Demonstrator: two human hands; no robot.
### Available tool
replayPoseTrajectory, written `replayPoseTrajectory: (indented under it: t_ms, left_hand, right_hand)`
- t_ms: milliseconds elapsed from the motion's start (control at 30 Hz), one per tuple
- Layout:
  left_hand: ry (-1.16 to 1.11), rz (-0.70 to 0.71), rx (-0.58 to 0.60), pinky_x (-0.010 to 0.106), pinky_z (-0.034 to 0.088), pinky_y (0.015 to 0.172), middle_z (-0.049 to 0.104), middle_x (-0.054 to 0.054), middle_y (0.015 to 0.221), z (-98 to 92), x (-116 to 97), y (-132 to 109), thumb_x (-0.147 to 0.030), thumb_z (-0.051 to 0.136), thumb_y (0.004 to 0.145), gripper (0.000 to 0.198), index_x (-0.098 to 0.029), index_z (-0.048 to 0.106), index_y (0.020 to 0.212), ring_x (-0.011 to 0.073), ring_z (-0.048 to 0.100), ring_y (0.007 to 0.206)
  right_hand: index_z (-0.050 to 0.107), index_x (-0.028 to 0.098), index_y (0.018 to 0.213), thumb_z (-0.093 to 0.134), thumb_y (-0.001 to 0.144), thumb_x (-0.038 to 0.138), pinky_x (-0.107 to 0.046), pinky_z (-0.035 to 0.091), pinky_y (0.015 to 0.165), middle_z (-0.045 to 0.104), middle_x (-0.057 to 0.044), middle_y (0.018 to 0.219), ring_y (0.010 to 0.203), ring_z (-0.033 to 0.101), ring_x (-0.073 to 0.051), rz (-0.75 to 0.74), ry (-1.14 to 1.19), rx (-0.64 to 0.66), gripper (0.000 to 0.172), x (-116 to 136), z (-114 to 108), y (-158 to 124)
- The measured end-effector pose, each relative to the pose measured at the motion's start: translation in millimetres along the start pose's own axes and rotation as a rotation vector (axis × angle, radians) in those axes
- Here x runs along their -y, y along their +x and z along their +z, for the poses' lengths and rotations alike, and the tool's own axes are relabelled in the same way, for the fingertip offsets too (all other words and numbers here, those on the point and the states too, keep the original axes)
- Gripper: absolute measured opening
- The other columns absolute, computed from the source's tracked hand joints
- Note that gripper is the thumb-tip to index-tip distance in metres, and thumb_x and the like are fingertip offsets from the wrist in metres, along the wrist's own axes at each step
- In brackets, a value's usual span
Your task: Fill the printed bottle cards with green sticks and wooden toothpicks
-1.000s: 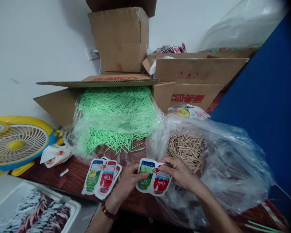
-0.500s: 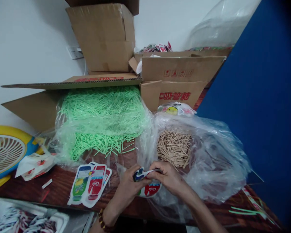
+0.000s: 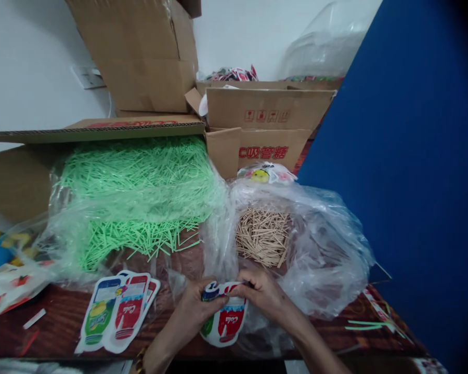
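Between both hands, at the table's front edge, is a bottle-shaped plastic packet (image 3: 231,323) printed with a red Cola bottle and a green and blue one. My left hand (image 3: 190,307) pinches its top left edge. My right hand (image 3: 262,295) grips the top right edge, fingers closed. The packet's top is bent between the fingers; whether its mouth is open I cannot tell. To the left lies a small fanned pile of like packets (image 3: 119,311). Just beyond my right hand is a heap of short tan sticks (image 3: 263,236) within clear plastic.
A cardboard box on its side (image 3: 17,179) spills thin green sticks (image 3: 140,182) in clear plastic. Behind stand more boxes (image 3: 271,109). Crumpled plastic (image 3: 327,249) lies at right beside a blue panel (image 3: 405,171). Loose green sticks (image 3: 368,326) lie near the right edge.
The view has shifted right and slightly closer to the table edge. The packet in my hands has tilted, so more of its printed front shows. Both hands keep their hold.
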State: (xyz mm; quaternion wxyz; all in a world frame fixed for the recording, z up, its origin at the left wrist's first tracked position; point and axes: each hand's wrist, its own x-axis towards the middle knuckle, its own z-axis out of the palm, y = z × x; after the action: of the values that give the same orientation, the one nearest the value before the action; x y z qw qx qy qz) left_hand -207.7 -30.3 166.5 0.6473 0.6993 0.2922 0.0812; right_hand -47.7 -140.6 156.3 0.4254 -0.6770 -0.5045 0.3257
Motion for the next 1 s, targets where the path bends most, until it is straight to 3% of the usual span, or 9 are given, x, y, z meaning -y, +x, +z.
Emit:
replayPoseTrajectory:
  t_ms: [167,267,333,433,600,833,1000]
  left_hand:
    - [-0.014,-0.011,0.062,0.021,0.031,0.053,0.043,-0.005,0.060,2.8,0,4,-0.025,0.063,0.075,0.019,-0.016,0.052,0.063,0.0106,0.037,0.058]
    - [-0.045,-0.067,0.083,0.021,0.033,0.053,0.046,-0.004,0.060,0.2,2,3,-0.029,0.065,0.075,0.021,-0.015,0.054,0.064,0.0109,0.041,0.058]
    - [-0.102,-0.110,0.092,0.021,0.035,0.053,0.049,-0.004,0.060,-0.8,5,1,-0.032,0.067,0.075,0.023,-0.015,0.055,0.065,0.0113,0.044,0.058]
    - [-0.197,-0.166,0.063,0.021,0.039,0.054,0.055,-0.003,0.060,0.8,9,1,-0.034,0.070,0.072,0.024,-0.015,0.056,0.067,0.0118,0.048,0.057]
    - [-0.284,-0.152,0.001,0.020,0.039,0.053,0.057,-0.004,0.058,4.0,16,3,-0.032,0.073,0.069,0.024,-0.015,0.057,0.066,0.0109,0.049,0.055]
    - [-0.257,-0.174,-0.036,0.022,0.040,0.055,0.061,-0.002,0.058,0.0,13,-1,-0.030,0.073,0.070,0.021,-0.014,0.061,0.065,0.0120,0.051,0.056]
    - [-0.293,-0.181,-0.053,0.021,0.041,0.055,0.063,-0.001,0.060,-2.9,13,-3,-0.031,0.074,0.068,0.021,-0.014,0.062,0.064,0.0127,0.054,0.057]
  right_hand:
    - [0.060,0.018,0.064,0.056,0.088,0.040,-0.021,0.033,0.053,0.057,0.003,0.061,0.059,0.051,-0.011,-0.046,-0.026,0.022,0.033,-7,-12,-8]
    - [0.065,0.021,0.086,0.052,0.091,0.037,-0.023,0.041,0.066,0.066,0.001,0.080,0.075,0.060,-0.014,-0.033,-0.117,-0.053,0.021,-19,-40,-9]
    - [0.065,0.022,0.095,0.051,0.091,0.031,-0.028,0.042,0.077,0.067,-0.002,0.092,0.087,0.060,-0.018,0.003,-0.364,-0.172,0.017,-31,-62,-9]
    - [0.066,0.021,0.090,0.051,0.088,0.024,-0.036,0.037,0.083,0.065,-0.006,0.096,0.097,0.056,-0.024,0.067,-0.812,-0.156,0.015,-47,-83,-4]
    - [0.065,0.020,0.093,0.057,0.083,0.026,-0.040,0.032,0.083,0.062,-0.010,0.100,0.100,0.050,-0.028,0.087,-1.134,-0.093,0.014,-61,-72,9]
    - [0.063,0.018,0.094,0.046,0.089,0.016,-0.038,0.030,0.080,0.059,-0.011,0.104,0.096,0.048,-0.026,0.097,-1.193,-0.167,0.018,-81,-58,9]
    - [0.060,0.018,0.087,0.044,0.090,0.018,-0.037,0.029,0.080,0.061,-0.010,0.097,0.095,0.051,-0.025,0.081,-0.799,-0.266,0.017,-90,-65,5]
